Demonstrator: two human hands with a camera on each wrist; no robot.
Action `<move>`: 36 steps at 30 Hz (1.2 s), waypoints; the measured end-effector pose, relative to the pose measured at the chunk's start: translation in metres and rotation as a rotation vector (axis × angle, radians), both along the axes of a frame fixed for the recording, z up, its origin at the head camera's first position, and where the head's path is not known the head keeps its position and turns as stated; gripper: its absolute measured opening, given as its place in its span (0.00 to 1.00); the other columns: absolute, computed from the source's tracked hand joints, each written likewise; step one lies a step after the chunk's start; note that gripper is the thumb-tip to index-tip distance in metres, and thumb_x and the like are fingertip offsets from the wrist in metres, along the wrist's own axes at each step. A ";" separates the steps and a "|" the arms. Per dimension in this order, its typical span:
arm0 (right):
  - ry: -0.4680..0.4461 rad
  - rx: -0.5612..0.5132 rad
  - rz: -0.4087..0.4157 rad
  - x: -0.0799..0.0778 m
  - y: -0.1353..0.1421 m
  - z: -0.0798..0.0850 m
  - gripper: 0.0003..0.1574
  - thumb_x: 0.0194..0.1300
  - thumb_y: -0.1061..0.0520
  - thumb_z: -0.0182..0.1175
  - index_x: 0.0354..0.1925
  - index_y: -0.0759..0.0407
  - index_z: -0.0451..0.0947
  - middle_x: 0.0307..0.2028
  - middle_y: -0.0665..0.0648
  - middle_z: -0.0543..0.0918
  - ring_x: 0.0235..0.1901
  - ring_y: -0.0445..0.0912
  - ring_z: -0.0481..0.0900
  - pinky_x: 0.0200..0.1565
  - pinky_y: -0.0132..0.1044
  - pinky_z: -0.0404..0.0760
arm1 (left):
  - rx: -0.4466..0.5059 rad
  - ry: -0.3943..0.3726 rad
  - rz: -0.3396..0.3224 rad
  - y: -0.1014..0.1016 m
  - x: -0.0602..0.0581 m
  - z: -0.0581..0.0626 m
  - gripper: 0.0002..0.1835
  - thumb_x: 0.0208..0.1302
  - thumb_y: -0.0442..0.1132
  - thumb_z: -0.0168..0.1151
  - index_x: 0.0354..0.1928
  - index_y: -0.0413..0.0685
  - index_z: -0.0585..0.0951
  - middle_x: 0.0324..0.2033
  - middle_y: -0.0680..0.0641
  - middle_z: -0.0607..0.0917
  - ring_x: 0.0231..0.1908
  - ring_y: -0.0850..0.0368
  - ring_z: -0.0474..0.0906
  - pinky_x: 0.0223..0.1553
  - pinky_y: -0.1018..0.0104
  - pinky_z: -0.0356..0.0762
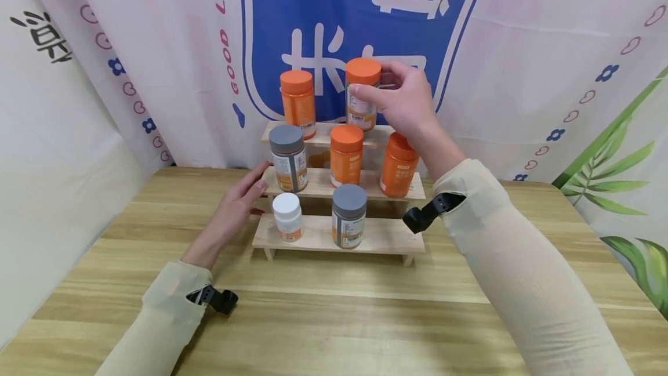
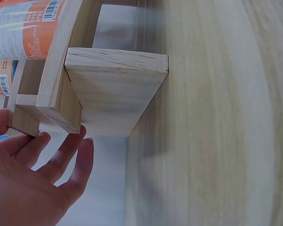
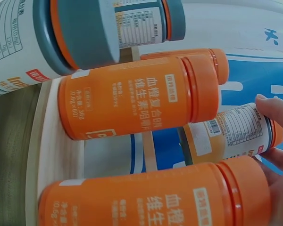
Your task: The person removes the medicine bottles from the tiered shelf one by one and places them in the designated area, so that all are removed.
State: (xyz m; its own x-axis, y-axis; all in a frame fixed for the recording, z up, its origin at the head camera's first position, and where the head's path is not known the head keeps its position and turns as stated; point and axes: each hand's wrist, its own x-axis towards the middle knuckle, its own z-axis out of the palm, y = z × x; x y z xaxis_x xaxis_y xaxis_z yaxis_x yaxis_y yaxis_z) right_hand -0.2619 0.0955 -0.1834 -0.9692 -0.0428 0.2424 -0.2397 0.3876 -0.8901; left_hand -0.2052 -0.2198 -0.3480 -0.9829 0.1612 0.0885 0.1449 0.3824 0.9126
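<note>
At the top tier of a stepped wooden rack point(image 1: 386, 241), my right hand point(image 1: 404, 94) grips a jar with an orange lid point(image 1: 363, 69) and a pale printed label. Thumb and fingers close round its upper part in the right wrist view. My left hand point(image 1: 241, 199) holds the left end of the middle tier, thumb in front and index finger behind. In the left wrist view its other fingers point(image 2: 70, 150) spread along the wooden ends. An orange jar point(image 1: 298, 103) stands left of the gripped one. A grey-lidded jar point(image 1: 289, 155) is close by the left hand.
Two more orange jars, one central point(image 1: 346, 155) and one at the right point(image 1: 399, 167), share the middle tier. Below stand a small white bottle point(image 1: 287, 216) and another grey-lidded jar point(image 1: 349, 216). The rack is on a wooden table point(image 1: 323, 318), with a printed curtain point(image 1: 198, 62) behind.
</note>
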 end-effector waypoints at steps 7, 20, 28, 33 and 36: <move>0.045 -0.052 -0.010 0.002 0.012 0.003 0.36 0.68 0.43 0.73 0.71 0.44 0.78 0.63 0.54 0.81 0.64 0.47 0.77 0.69 0.50 0.77 | -0.001 -0.002 -0.004 0.000 0.000 0.000 0.32 0.87 0.50 0.41 0.86 0.54 0.52 0.85 0.40 0.53 0.73 0.32 0.66 0.54 0.48 0.83; 0.096 -0.118 -0.035 0.008 0.040 -0.002 0.35 0.68 0.43 0.73 0.70 0.45 0.78 0.65 0.55 0.82 0.65 0.48 0.77 0.71 0.54 0.75 | 0.007 -0.011 -0.002 0.000 0.000 -0.001 0.32 0.87 0.51 0.41 0.86 0.56 0.53 0.86 0.43 0.53 0.76 0.32 0.63 0.58 0.43 0.82; 0.086 -0.136 -0.089 0.012 0.058 -0.005 0.34 0.68 0.42 0.73 0.69 0.42 0.79 0.63 0.53 0.83 0.63 0.47 0.76 0.70 0.52 0.75 | -0.006 -0.008 -0.005 -0.001 0.000 -0.001 0.32 0.87 0.51 0.42 0.86 0.58 0.53 0.86 0.42 0.52 0.75 0.31 0.64 0.59 0.37 0.82; 0.083 -0.161 -0.107 0.013 0.069 -0.007 0.35 0.68 0.43 0.73 0.71 0.41 0.78 0.64 0.52 0.83 0.63 0.46 0.75 0.69 0.49 0.76 | -0.004 -0.015 -0.007 0.000 0.000 -0.001 0.32 0.87 0.52 0.41 0.86 0.60 0.52 0.86 0.43 0.52 0.76 0.31 0.63 0.60 0.36 0.81; 0.078 -0.178 -0.109 0.013 0.075 -0.008 0.36 0.67 0.43 0.73 0.71 0.41 0.78 0.64 0.52 0.83 0.62 0.45 0.76 0.69 0.48 0.76 | -0.002 -0.013 -0.002 0.000 0.001 0.000 0.32 0.87 0.52 0.41 0.86 0.60 0.52 0.86 0.43 0.52 0.76 0.31 0.63 0.59 0.38 0.81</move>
State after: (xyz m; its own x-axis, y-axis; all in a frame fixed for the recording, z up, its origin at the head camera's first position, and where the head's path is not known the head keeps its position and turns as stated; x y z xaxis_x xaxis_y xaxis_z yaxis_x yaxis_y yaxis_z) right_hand -0.2492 0.1707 -0.1913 -0.9438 0.1118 0.3112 -0.2757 0.2535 -0.9272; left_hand -0.2044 -0.2198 -0.3484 -0.9836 0.1634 0.0758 0.1342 0.3840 0.9135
